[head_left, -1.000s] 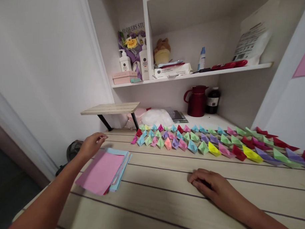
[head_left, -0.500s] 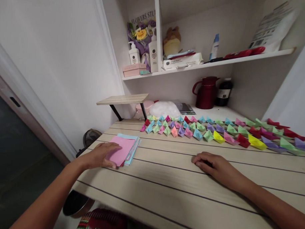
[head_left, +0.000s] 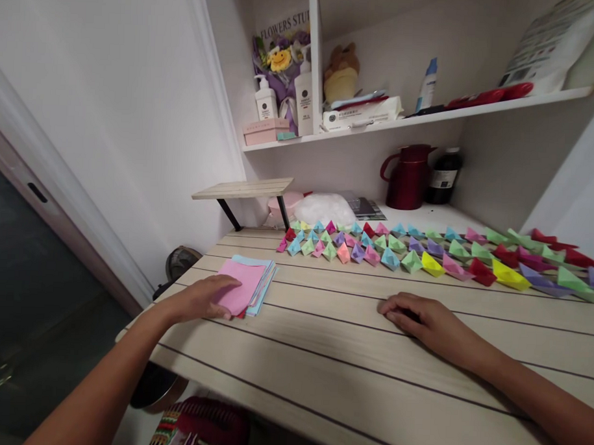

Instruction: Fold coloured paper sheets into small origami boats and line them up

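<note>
A stack of coloured square paper sheets (head_left: 243, 282) lies on the left part of the table, pink on top, with blue and other colours fanning out at its right side. My left hand (head_left: 207, 297) rests at the stack's left edge, fingers apart on the pink sheet and thumb by its near corner. Curled loosely on the tabletop, my right hand (head_left: 415, 315) shows nothing in its fingers. Several rows of small folded paper boats (head_left: 390, 258) in many colours run along the far side of the table.
The slatted wooden table (head_left: 312, 353) has a small raised shelf (head_left: 244, 188) at its back left. Behind the boats stand a dark red jug (head_left: 408, 178) and a dark bottle (head_left: 443, 179). A white wall shelf (head_left: 427, 118) above holds bottles, a plush toy and packets.
The whole view has shifted slightly, so most things appear a little further right. Both hands keep nearly the same pose, and the stack and boats stay in place.
</note>
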Demonstrator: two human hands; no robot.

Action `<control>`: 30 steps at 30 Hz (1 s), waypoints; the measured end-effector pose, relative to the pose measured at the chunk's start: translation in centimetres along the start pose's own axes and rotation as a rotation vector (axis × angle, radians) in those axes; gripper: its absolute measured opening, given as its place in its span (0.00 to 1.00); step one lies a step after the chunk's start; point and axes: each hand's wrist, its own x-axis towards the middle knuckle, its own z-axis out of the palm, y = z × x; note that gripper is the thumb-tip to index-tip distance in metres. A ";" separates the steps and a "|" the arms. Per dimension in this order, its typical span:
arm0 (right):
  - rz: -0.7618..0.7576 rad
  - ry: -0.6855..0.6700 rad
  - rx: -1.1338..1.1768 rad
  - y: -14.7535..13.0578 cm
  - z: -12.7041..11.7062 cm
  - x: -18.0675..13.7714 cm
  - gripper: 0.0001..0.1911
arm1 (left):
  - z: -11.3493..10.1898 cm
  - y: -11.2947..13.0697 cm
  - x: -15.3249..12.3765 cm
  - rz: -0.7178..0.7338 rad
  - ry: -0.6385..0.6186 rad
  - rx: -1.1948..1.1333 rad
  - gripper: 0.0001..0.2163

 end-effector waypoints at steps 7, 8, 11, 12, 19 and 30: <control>0.009 0.011 0.002 0.0 0.0 0.1 0.19 | 0.7 0.3 0.5 -0.039 0.092 0.005 0.22; 0.008 0.010 0.001 0.0 0.0 0.1 0.19 | 1.1 0.5 0.7 -0.036 0.116 0.016 0.21; 0.000 0.000 -0.001 0.0 0.0 0.0 0.19 | 2.4 1.2 1.3 -0.001 0.157 0.032 0.22; -0.004 -0.001 0.000 -0.1 -0.1 0.0 0.18 | 2.8 1.5 1.4 0.011 0.159 0.028 0.23; 0.003 0.011 0.010 -0.1 0.0 -0.1 0.19 | 3.3 3.2 1.7 0.012 0.301 -0.013 0.22; -0.005 -0.007 -0.001 0.2 -0.1 0.0 0.18 | 4.4 2.2 1.2 -0.057 0.182 -0.226 0.40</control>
